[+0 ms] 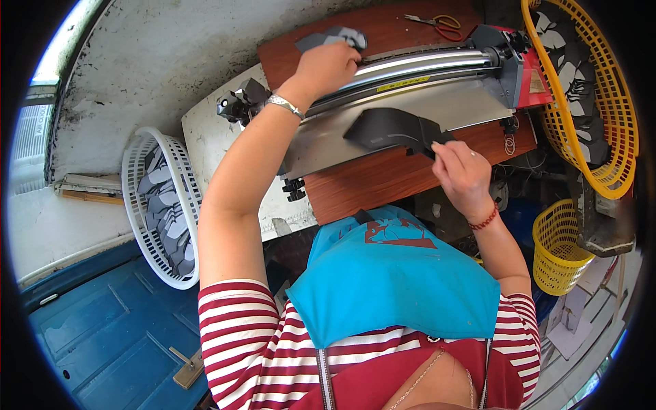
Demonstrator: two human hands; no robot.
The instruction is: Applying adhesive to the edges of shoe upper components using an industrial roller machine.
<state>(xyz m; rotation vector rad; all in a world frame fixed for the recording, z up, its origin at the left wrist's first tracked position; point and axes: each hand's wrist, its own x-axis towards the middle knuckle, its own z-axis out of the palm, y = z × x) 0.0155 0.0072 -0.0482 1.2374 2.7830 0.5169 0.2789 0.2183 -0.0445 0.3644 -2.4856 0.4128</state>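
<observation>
In front of me is a roller machine with a long shiny metal roller (424,63) and a flat metal plate (471,102). My left hand (326,68) reaches over the roller's left part, its fingers closed on a grey-and-black cut piece (333,37), slightly blurred, on the far side. My right hand (462,172) pinches one end of a black curved flexible piece (389,130) between thumb and fingers. That piece is held over the near side of the plate, its other end pointing left. What material the pieces are, I cannot tell.
Scissors (441,26) with red-orange handles lie on the brown board (386,27) behind the roller. At left, a white basket (193,225) holds grey-and-black pieces; a yellow-orange basket (618,167) at right holds similar ones. Below it stands a smaller yellow basket (557,239).
</observation>
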